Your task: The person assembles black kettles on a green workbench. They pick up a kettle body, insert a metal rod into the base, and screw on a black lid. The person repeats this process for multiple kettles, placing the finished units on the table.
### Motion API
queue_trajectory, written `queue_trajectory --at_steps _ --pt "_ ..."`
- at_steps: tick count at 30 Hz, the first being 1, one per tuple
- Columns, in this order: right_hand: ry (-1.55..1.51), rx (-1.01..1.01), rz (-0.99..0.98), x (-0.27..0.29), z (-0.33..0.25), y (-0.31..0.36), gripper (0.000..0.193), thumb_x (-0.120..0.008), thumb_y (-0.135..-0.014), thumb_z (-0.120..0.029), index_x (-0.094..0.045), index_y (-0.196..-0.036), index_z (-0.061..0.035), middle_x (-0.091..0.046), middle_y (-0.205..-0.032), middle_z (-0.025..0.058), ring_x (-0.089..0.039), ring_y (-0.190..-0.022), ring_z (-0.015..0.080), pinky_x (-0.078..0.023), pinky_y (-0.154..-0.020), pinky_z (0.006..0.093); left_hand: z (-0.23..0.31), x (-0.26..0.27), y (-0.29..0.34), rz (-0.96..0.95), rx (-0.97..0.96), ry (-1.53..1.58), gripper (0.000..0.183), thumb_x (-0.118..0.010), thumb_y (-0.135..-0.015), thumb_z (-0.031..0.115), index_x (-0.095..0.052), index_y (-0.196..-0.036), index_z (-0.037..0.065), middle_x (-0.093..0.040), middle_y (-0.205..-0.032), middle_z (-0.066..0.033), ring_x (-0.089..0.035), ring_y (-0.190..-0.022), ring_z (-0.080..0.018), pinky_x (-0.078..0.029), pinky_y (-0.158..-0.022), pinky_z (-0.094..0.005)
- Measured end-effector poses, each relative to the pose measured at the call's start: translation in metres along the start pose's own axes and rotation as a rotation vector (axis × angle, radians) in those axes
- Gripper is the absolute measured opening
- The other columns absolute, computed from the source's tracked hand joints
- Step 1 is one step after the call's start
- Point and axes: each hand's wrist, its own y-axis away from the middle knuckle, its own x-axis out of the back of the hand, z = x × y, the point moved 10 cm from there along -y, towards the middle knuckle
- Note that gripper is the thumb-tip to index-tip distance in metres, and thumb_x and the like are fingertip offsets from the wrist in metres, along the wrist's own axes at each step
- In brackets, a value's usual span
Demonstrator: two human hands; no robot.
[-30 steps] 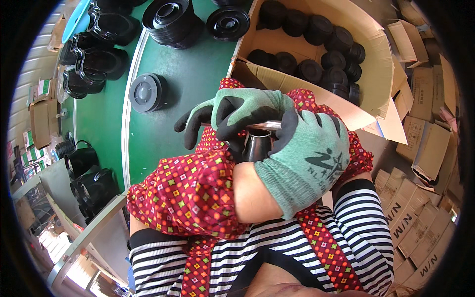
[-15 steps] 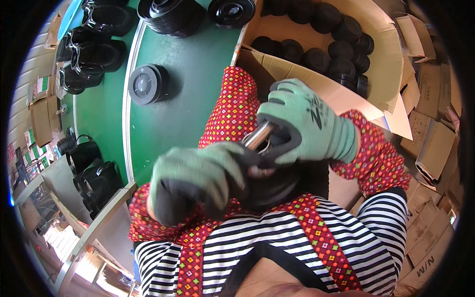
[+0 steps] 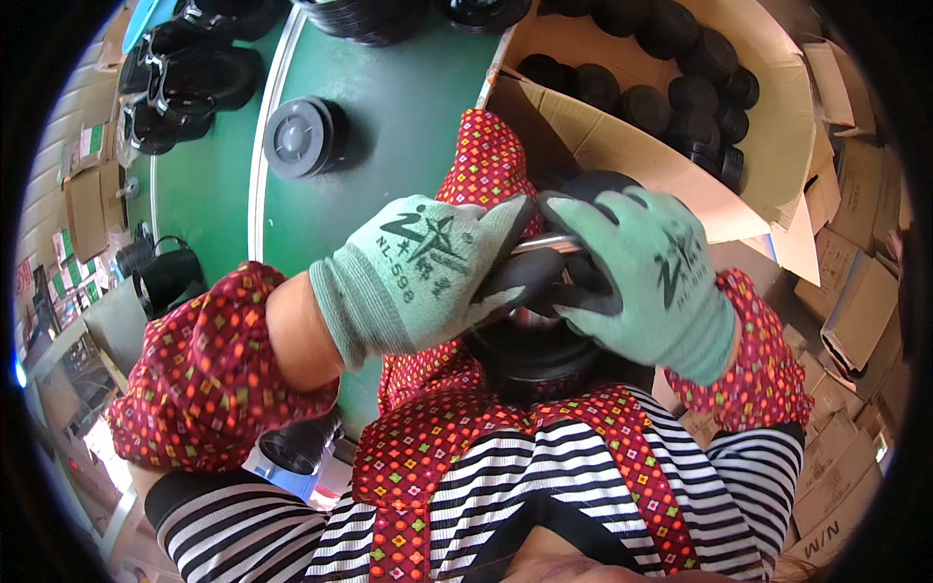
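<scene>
My left hand (image 3: pixel 418 267), in a green glove with black fingertips, has its thumb and fingers closed on the left end of a shiny metal bar-like piece (image 3: pixel 547 244). At its other end, my right hand (image 3: pixel 656 282), gloved alike, curls its fingers around it. Both hands are in front of my body, close together. Under them, against my lap, is a black round part (image 3: pixel 530 355); its upper side is largely covered by the gloves. Whether the metal piece is attached to it I cannot tell.
On the green bench (image 3: pixel 389 107) lies a black disc-shaped part (image 3: pixel 296 138). Stacked black rings (image 3: pixel 369 21) stand farther back. Glossy black vessels (image 3: pixel 219 78) line the left side. At right, an open cardboard box (image 3: pixel 641 189) holds several black round parts (image 3: pixel 646 109).
My left hand has come up and right from near my waist to the metal piece. That piece has turned from slanted to nearly level. The whole view has shifted slightly.
</scene>
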Motion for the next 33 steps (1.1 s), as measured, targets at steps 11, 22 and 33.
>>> queue_trajectory --at_steps 11,22,33 --pt "0.384 -0.199 -0.097 0.022 -0.019 0.01 0.051 -0.061 -0.1 -0.037 -0.065 -0.138 -0.0037 -0.059 -0.078 0.007 -0.063 -0.07 0.0228 -0.048 -0.06 0.0393 -0.034 -0.006 -0.081 0.223 -0.631 0.055 0.07 -0.059 -0.097 0.061 -0.067 -0.131 -0.001 -0.074 -0.109 -0.0208 -0.074 -0.097 -0.0427 -0.06 -0.084 -0.0454" --pt "0.025 0.086 0.193 0.017 -0.037 0.043 0.083 -0.085 -0.075 -0.04 -0.058 -0.149 -0.0123 -0.05 -0.153 0.02 -0.044 -0.143 0.0443 -0.026 -0.122 0.0643 -0.111 0.019 0.026 0.859 -0.098 0.177 0.022 -0.078 -0.089 0.012 -0.074 -0.108 0.003 -0.072 -0.089 -0.0203 -0.071 -0.08 -0.0384 -0.056 -0.072 -0.0403" --pt "-0.825 -0.369 0.639 -0.015 0.075 0.044 0.023 -0.066 -0.101 -0.014 -0.07 -0.113 0.0043 -0.073 -0.112 0.0065 -0.068 -0.109 0.0193 -0.052 -0.103 0.0335 -0.196 -0.081 0.127 1.053 0.29 0.009 0.077 -0.083 -0.084 0.025 -0.05 -0.151 0.006 -0.06 -0.134 -0.0217 -0.059 -0.124 -0.0407 -0.052 -0.103 -0.0465"
